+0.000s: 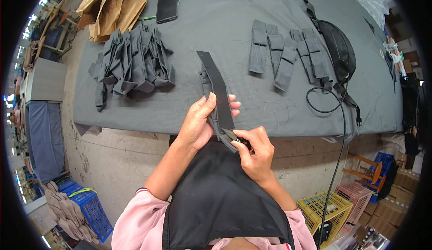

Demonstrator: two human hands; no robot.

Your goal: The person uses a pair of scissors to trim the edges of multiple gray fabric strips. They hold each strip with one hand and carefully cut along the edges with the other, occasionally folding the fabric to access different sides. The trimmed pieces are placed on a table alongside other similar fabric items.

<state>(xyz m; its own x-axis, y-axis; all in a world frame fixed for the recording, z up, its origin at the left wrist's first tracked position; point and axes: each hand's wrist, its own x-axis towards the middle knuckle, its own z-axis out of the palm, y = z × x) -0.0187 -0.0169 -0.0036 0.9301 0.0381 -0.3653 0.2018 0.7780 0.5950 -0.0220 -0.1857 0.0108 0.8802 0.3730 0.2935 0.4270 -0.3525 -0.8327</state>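
A dark grey fabric strap piece [218, 86] with a smooth black face hangs over the near edge of the table. My left hand [198, 120] is closed around its middle, thumb on top and fingertips showing on the far side. In my right hand [257, 153] is a pair of small thread snips [230, 134], dark and mostly covered by the fingers. The blades lie against the strap's lower end. Left of my hands lies a heap of similar grey fabric pieces [132, 61]. Several folded grey strap pieces [283, 63] lie apart on the right.
The table [198, 16] has a grey cloth cover with loose threads. On it are a phone [167, 7], a brown paper bag [118, 9] and a black waist bag [337, 45]. A black cable [344, 133] hangs over the front edge. A yellow crate [325, 209] stands below right.
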